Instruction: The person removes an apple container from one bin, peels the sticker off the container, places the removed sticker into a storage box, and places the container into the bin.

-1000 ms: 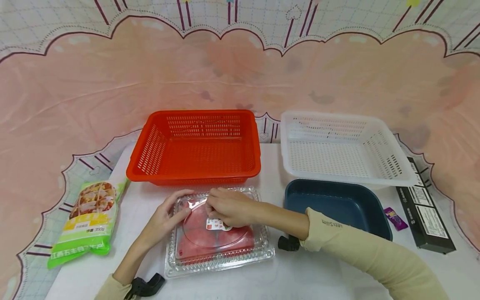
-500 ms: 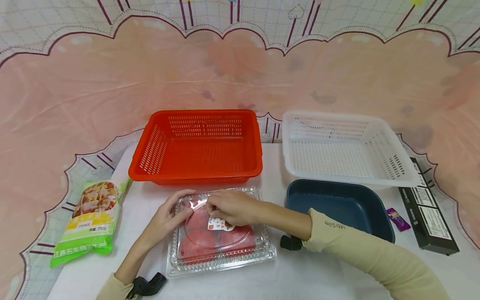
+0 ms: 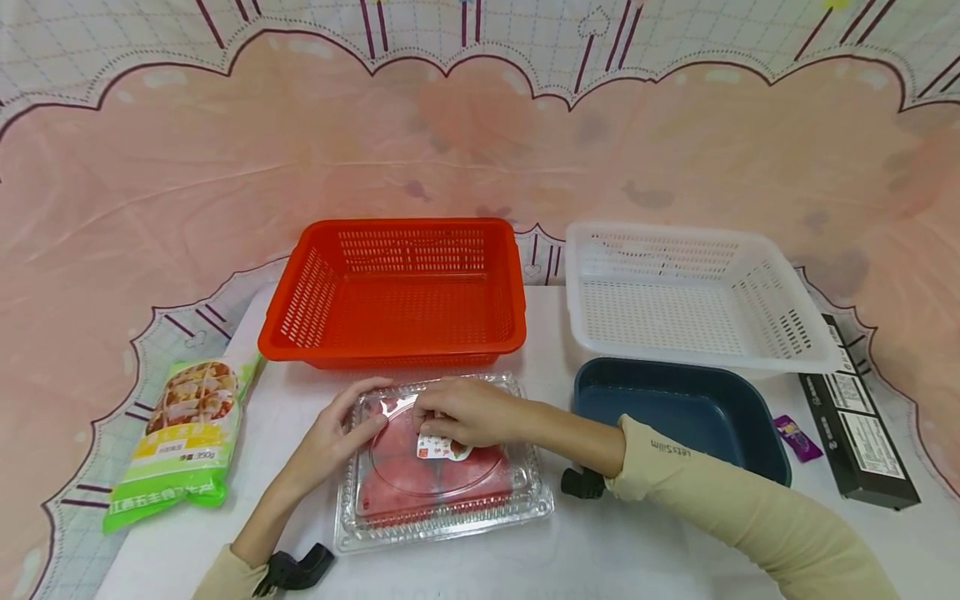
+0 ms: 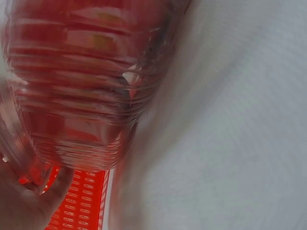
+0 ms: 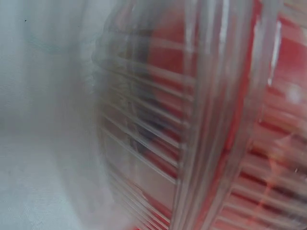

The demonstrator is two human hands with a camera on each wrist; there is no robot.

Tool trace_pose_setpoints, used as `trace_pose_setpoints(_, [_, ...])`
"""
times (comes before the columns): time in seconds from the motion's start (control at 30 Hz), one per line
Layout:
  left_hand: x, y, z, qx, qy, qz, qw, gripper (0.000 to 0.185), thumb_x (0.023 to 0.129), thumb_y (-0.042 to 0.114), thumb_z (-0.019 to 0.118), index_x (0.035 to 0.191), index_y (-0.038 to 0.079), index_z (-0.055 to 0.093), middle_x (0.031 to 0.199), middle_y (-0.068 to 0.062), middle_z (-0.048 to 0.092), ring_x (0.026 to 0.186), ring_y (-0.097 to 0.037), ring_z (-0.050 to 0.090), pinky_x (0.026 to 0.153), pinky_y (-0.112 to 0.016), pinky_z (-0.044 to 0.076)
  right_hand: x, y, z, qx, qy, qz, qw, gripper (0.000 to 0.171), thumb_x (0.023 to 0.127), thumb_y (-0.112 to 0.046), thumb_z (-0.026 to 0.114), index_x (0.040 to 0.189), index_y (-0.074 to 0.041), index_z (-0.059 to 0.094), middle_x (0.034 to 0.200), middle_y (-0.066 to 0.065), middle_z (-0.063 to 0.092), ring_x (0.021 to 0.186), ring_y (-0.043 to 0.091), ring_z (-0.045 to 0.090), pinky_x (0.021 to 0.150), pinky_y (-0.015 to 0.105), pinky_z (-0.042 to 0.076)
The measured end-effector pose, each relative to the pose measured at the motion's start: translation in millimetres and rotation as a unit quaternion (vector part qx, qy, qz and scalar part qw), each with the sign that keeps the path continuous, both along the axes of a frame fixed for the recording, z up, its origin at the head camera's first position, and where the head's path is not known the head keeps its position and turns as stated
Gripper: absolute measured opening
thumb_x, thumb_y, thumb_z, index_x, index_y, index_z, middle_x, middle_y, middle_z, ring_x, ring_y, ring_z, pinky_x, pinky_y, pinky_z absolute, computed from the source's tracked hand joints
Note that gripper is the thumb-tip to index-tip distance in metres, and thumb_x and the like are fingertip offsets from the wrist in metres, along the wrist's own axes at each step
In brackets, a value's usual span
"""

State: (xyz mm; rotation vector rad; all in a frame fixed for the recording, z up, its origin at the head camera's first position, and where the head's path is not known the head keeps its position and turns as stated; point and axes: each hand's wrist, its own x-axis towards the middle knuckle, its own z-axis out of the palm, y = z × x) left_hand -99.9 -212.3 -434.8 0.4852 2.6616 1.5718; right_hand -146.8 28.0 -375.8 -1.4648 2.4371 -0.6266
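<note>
A clear plastic food container (image 3: pixel 450 532) with red contents lies on the white table in the head view, its lid on. My left hand (image 3: pixel 326 437) holds the container's far left corner, the thumb lying on the lid. In the left wrist view, part of the left hand (image 4: pixel 29 203) shows at the container's ribbed side (image 4: pixel 72 100). On the lid is a white sticker label (image 3: pixel 435 448) with red print. My right hand (image 3: pixel 472 412), fingers curled, pinches at the label's upper edge; its fingertips are partly hidden. In the right wrist view the container's rim (image 5: pixel 211 120) appears, blurred.
Behind the container stands a red basket (image 3: pixel 405 312); a white basket (image 3: pixel 660 312) is to its right. A dark blue tray (image 3: pixel 667 404), a purple packet (image 3: pixel 797 438) and a black box (image 3: pixel 862 442) lie at the right. A green food bag (image 3: pixel 180 433) lies at the left.
The left hand keeps its place on the container. The right fingers make small shifts at the label, which shows slightly more beneath them. The whole head view has shifted slightly.
</note>
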Motion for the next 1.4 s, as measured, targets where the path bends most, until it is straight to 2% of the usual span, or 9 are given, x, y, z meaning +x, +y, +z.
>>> trace_pose_setpoints(0.4, [-2.5, 0, 0.4, 0.005, 0.012, -0.007, 0.9999, 0.043, 0.094, 0.013, 0.059, 0.136, 0.019, 0.051, 0.133, -0.006, 0.055, 0.116, 0.000, 0.048, 0.097, -0.015, 0.040, -0.9, -1, 2.7, 0.004, -0.007, -0.007, 1.000, 0.012, 0.097, -0.025, 0.058, 0.091, -0.016, 0.062, 0.089, -0.004, 0.060, 0.085, 0.008, 0.054, 0.080, 0.019, 0.044])
trace_pose_setpoints(0.57, [-2.6, 0, 0.5, 0.003, 0.012, -0.005, 0.9999, 0.043, 0.094, 0.013, 0.059, 0.136, 0.019, 0.051, 0.134, -0.006, 0.055, 0.116, 0.003, 0.046, 0.098, -0.014, 0.039, -0.5, -1, 2.2, 0.012, -0.012, -0.015, 1.000, 0.012, 0.097, -0.025, 0.058, 0.089, -0.017, 0.060, 0.088, -0.005, 0.058, 0.083, 0.008, 0.052, 0.077, 0.019, 0.041])
trace_pose_setpoints(0.87, [-0.6, 0, 0.1, -0.007, 0.006, 0.002, 1.0000, 0.042, 0.094, 0.015, 0.058, 0.135, 0.020, 0.051, 0.134, -0.007, 0.055, 0.116, 0.003, 0.045, 0.099, -0.019, 0.040, 1.1, -3, 1.5, 0.029, -0.002, -0.022, 0.999, 0.013, 0.098, -0.026, 0.056, 0.089, -0.017, 0.058, 0.086, -0.005, 0.057, 0.082, 0.008, 0.052, 0.076, 0.020, 0.041])
trace_pose_setpoints(1.13, [0.1, 0, -0.4, -0.003, 0.008, -0.001, 1.0000, 0.042, 0.094, 0.014, 0.058, 0.135, 0.020, 0.051, 0.133, -0.005, 0.055, 0.115, 0.001, 0.047, 0.097, -0.017, 0.040, -1.0, -6, 8.5, 0.049, -0.035, -0.016, 0.998, 0.016, 0.098, -0.024, 0.056, 0.085, -0.016, 0.058, 0.079, -0.006, 0.055, 0.075, 0.005, 0.052, 0.071, 0.018, 0.040])
trace_pose_setpoints(1.4, [0.4, 0, 0.1, -0.005, 0.001, -0.001, 1.0000, 0.042, 0.095, 0.015, 0.058, 0.135, 0.022, 0.051, 0.133, -0.003, 0.055, 0.116, 0.002, 0.045, 0.098, -0.021, 0.041, -3.0, -7, 10.6, 0.049, -0.070, -0.013, 0.996, 0.016, 0.099, -0.024, 0.056, 0.085, -0.016, 0.058, 0.076, -0.007, 0.054, 0.069, 0.001, 0.053, 0.070, 0.017, 0.041])
